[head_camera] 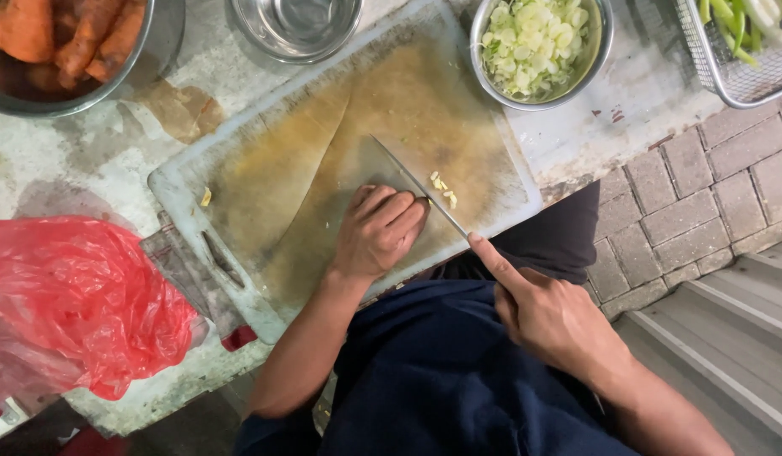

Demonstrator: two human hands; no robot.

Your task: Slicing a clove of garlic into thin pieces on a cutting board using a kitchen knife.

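Mid-chop on a stained white cutting board point(264, 169). Left hand point(378, 230) curled knuckle-down at the board's 5 o'clock, fingers bent shut over something small and pale, mostly hidden beneath them. Right hand point(547, 317) closed around a knife handle, index finger stretched along the spine of the knife point(416, 186), blade running toward 11 o'clock, edge just beside the left knuckles. A few chopped white bits point(444, 190) lying right of the blade, 1 stray piece point(206, 197) at the board's 9 o'clock. At 1 o'clock, a steel bowl of chopped pale-green vegetable point(539, 42); at 12 o'clock, an empty steel bowl point(296, 25); at 11 o'clock, a bowl of orange carrots point(61, 42); at 2 o'clock, a wire basket of green stalks point(741, 42). Red plastic bag point(78, 304) on the counter point(78, 160) at 8 o'clock. Judged as slicing in progress: next stroke needing knuckles drawn back a little, tip kept down.
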